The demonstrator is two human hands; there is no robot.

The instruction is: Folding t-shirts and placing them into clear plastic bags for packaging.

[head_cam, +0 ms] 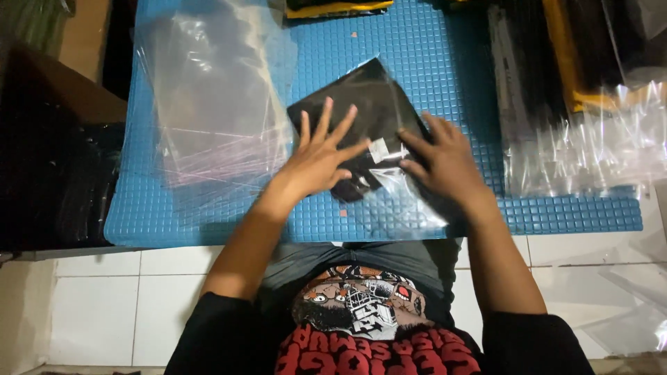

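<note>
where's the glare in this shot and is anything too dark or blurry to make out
Head view: glare streaks the stack of clear plastic bags on the blue gridded foam mat and the bagged pile at right; the folded black garment in its clear sleeve under the left hand and right hand shows little detail; the left edge is lost in shadow; hands look sharp.

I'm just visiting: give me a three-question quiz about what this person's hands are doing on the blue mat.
1. True or false: both hands press flat on the bagged black garment.
2. Which side of the garment has the loose stack of empty clear bags? A) the person's left B) the person's right
3. Fill in: the garment lies on a blue ___ mat.

Key:
1. True: the left hand and the right hand both lie open on it.
2. A.
3. Textured, with a grid of small squares.
</note>
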